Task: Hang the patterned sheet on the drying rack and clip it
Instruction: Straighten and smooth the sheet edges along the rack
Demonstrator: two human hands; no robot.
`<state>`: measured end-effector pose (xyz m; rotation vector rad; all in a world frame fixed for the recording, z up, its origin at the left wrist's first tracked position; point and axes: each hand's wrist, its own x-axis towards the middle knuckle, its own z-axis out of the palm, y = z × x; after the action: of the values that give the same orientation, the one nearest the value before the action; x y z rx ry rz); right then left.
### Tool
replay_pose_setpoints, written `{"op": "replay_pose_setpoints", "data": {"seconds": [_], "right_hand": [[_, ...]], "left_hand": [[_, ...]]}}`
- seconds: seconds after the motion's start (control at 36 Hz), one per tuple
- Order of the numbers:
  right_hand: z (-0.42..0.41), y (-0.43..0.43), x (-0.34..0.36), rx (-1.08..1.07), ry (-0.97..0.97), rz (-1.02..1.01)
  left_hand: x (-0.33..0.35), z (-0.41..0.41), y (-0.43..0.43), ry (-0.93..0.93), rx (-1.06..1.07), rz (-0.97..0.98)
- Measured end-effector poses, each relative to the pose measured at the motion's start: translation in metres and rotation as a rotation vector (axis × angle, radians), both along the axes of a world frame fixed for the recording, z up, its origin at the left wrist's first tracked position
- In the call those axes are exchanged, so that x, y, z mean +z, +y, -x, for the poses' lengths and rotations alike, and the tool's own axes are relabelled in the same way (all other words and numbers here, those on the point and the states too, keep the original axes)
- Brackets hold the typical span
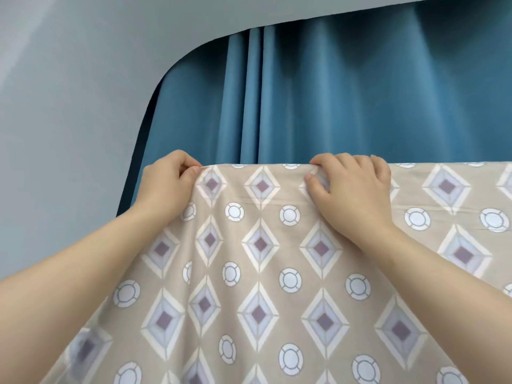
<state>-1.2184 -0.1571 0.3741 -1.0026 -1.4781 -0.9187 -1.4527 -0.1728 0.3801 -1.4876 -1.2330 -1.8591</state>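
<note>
Pinches sheet (263,273) at top-left corner with left grip (166,184); clamps top fold with right grip (352,187), curled over it. Hangs draped over hidden rack bar, before curtain (304,92). Likely light, limp, prone to sliding: best held along top fold.

No writing, label, brand, number or sign can be read anywhere in the frame. The sheet (260,275) across the lower half carries only a printed pattern of diamonds and ringed circles. The curtain (332,92) in the upper right and the wall (69,106) in the upper left are plain.
</note>
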Motion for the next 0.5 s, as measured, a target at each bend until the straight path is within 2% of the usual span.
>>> {"op": "replay_pose_setpoints", "data": {"seconds": [0.08, 0.17, 0.36, 0.5], "right_hand": [[0.006, -0.006, -0.002, 0.008, -0.013, -0.011], [0.013, -0.009, -0.006, 0.08, 0.033, 0.028], [0.046, -0.004, -0.056, 0.244, 0.025, 0.186], [0.075, 0.001, -0.12, 0.391, 0.025, 0.374]], "left_hand": [[-0.002, 0.009, -0.003, -0.082, -0.195, -0.015], [-0.013, 0.026, -0.004, -0.113, -0.486, 0.181], [-0.07, 0.064, 0.003, 0.009, -0.542, 0.592], [-0.124, 0.071, 0.003, -0.085, -0.682, 0.816]]}}
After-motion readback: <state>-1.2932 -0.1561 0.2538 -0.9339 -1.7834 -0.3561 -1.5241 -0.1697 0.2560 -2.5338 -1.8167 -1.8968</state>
